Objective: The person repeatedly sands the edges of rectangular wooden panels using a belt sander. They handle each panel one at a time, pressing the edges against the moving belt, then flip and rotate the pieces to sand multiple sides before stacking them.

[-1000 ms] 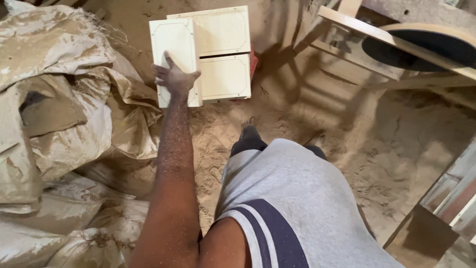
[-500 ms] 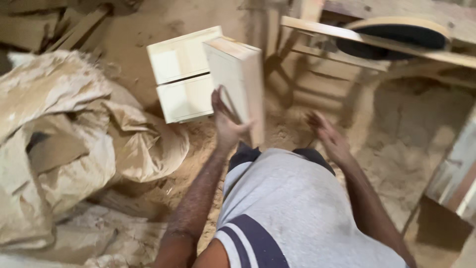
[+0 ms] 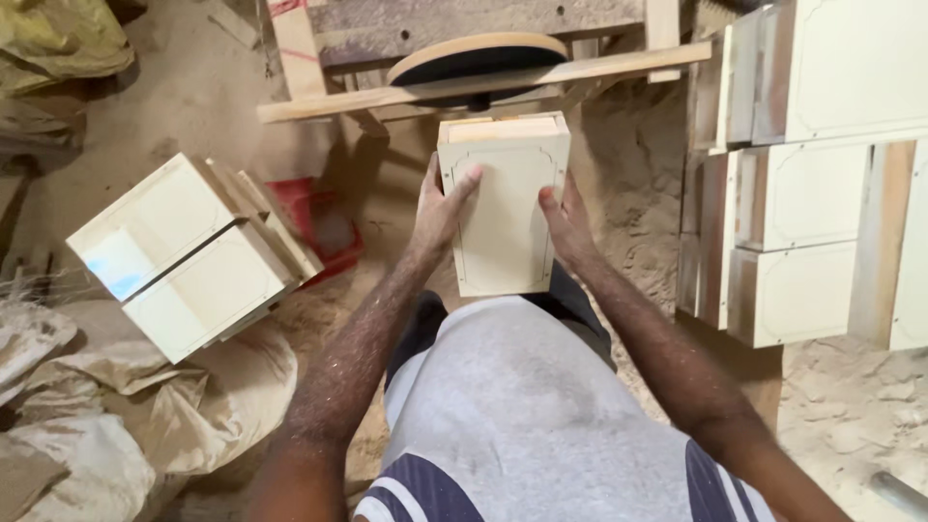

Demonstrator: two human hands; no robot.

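A pale wooden box [image 3: 503, 203] with a routed border on its face is held upright in front of me. My left hand [image 3: 440, 208] grips its left side, fingers on the face. On the box's right edge, my right hand [image 3: 565, 222] does the same. Just beyond the box's top sits a round sanding disc [image 3: 478, 60] behind a wooden rail [image 3: 483, 85]. Two more pale boxes [image 3: 184, 256] lie stacked at my left on the sawdust floor.
A stack of similar boxes [image 3: 802, 174] stands at the right. Crumpled sacks [image 3: 145, 416] lie at the lower left. A red object [image 3: 324, 227] sits beside the left boxes. Sawdust covers the floor [image 3: 628, 174].
My left hand lifted one box from the left pile and swung it to the centre. My right hand joined it, and both now hold the box before the disc.
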